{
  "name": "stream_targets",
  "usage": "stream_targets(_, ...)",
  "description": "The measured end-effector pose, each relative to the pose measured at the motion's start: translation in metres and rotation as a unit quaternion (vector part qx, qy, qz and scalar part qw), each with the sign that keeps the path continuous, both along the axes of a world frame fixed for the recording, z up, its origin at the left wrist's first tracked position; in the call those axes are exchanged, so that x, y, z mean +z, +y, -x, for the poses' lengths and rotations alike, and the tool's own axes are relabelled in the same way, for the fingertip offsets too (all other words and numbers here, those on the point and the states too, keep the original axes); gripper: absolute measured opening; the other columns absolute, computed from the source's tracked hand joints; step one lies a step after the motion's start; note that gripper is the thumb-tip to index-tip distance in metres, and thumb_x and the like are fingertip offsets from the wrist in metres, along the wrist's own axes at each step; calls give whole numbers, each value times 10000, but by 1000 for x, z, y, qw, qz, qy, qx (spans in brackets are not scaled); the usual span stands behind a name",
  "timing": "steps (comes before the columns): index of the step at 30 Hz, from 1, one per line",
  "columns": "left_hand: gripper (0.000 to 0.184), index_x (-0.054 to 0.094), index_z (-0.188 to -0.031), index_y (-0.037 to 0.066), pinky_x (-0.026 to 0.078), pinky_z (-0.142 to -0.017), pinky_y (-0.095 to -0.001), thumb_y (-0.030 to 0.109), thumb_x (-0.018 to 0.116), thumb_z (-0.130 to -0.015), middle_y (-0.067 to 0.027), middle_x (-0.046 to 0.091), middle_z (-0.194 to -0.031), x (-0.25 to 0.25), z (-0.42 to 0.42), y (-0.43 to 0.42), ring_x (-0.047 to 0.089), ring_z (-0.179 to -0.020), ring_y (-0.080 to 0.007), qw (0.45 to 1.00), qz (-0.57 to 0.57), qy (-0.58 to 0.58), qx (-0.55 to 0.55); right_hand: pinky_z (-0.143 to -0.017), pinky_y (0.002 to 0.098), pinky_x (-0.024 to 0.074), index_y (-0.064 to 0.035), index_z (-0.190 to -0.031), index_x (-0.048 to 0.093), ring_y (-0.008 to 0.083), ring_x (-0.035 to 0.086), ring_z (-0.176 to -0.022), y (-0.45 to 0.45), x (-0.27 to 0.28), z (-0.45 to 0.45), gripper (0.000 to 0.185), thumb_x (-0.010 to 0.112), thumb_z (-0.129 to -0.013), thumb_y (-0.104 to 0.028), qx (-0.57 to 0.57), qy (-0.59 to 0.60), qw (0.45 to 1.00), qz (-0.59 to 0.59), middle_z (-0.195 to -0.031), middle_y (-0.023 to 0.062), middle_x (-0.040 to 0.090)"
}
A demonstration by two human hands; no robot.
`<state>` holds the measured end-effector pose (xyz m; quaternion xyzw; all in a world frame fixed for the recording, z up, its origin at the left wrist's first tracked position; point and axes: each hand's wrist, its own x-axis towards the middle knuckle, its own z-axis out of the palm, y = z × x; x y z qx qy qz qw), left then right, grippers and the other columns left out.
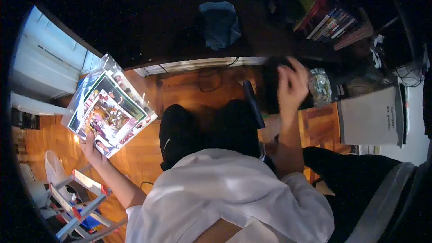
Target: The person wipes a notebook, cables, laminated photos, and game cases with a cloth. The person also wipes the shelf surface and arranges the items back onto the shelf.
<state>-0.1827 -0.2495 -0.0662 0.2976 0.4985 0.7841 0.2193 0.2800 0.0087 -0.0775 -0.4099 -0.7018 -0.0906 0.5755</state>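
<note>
On the left side of the head view, my left hand grips the lower corner of a stack of printed papers with pictures on them. A clear plastic sleeve shows along the stack's upper and left edges. My right hand is raised on the right, its fingers apart and slightly bent, with nothing visible in it. Just right of that hand lies a shiny clear-wrapped item.
A blue cloth or bag lies on a dark surface ahead. Books stand at the upper right. A grey box is at the right, a dark bar near my knees, and a stepladder at the lower left.
</note>
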Motion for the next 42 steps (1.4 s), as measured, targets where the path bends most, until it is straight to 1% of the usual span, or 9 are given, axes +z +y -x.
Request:
stream_targets(7, 411, 421, -1187, -15, 455, -820, -308, 43, 526, -794, -128, 544, -1086, -3, 3, 5, 563, -935, -193, 1000, -21, 13, -4, -870, 472, 372, -73, -1004, 589, 363, 485, -1031, 69, 45, 194, 419, 517, -800, -432, -13, -232, 971, 58, -1109, 161, 534)
stream_targets(11, 402, 431, -1175, 0, 473, -503, -180, 68, 539, -794, -101, 568, -1017, -8, 16, -7, 592, -736, -121, 998, 39, 51, 2, -860, 457, 389, -69, -979, 600, 353, 523, -989, 136, 16, 155, 308, 507, -836, -325, -21, -333, 940, 74, -1048, 162, 570)
stream_targets(18, 378, 423, -1140, -8, 343, -259, -181, 94, 547, -798, -84, 559, -729, 6, -10, 0, 442, -369, -54, 997, 62, -15, 47, -814, 415, 394, -47, -922, 617, 265, 576, -836, 59, 24, 50, 174, 530, -809, -147, 66, -3, 997, -47, -929, 102, 625)
stream_targets(22, 412, 402, -1177, -20, 345, -275, -167, 74, 539, -800, -105, 582, -795, 26, -40, 19, 462, -392, -61, 995, 17, -43, 83, -785, 379, 422, -72, -921, 623, 301, 583, -834, -4, -142, -5, 240, 654, -736, -222, -4, 117, 961, 249, -850, 106, 627)
stream_targets(23, 429, 395, -1192, -17, 350, -283, -161, 69, 541, -797, -113, 586, -836, 23, -38, 19, 475, -407, -62, 996, 16, -45, 79, -779, 390, 436, -74, -961, 611, 317, 583, -859, -16, -202, -12, 345, 689, -694, -279, -127, -25, 944, 305, -870, 122, 627)
stream_targets(27, 470, 388, -1221, 9, 401, -360, -155, 56, 554, -784, -117, 584, -931, 0, 3, -1, 546, -529, -68, 999, 39, 16, 15, -813, 435, 434, -34, -1158, 469, 369, 543, -970, -35, -234, -20, 777, 692, -604, -531, -58, -31, 805, 589, -1034, 199, 576)
stream_targets(32, 436, 446, -1158, -25, 461, -747, -262, 44, 582, -749, -110, 584, -1005, 6, -11, 9, 581, -857, -167, 1000, 1, 7, 25, -755, 430, 460, -38, -1089, 531, 360, 576, -888, 2, -285, -33, 559, 620, -710, -439, -116, -185, 765, 606, -951, 211, 600)
stream_targets(37, 427, 451, -1144, -35, 452, -806, -283, 41, 588, -748, -126, 576, -1048, 2, -16, 5, 585, -889, -183, 999, -15, -7, 40, -703, 423, 474, -42, -979, 594, 367, 594, -812, -9, -239, -74, 442, 628, -715, -395, -16, -240, 813, 530, -877, 223, 606)
stream_targets(42, 415, 449, -1146, -29, 462, -787, -281, 33, 579, -756, -121, 575, -1050, -4, -10, -4, 589, -880, -171, 999, -4, -16, 48, -689, 398, 472, 8, -980, 590, 357, 603, -762, -53, -42, -71, 413, 680, -696, -279, 104, -248, 852, 449, -844, 207, 617)
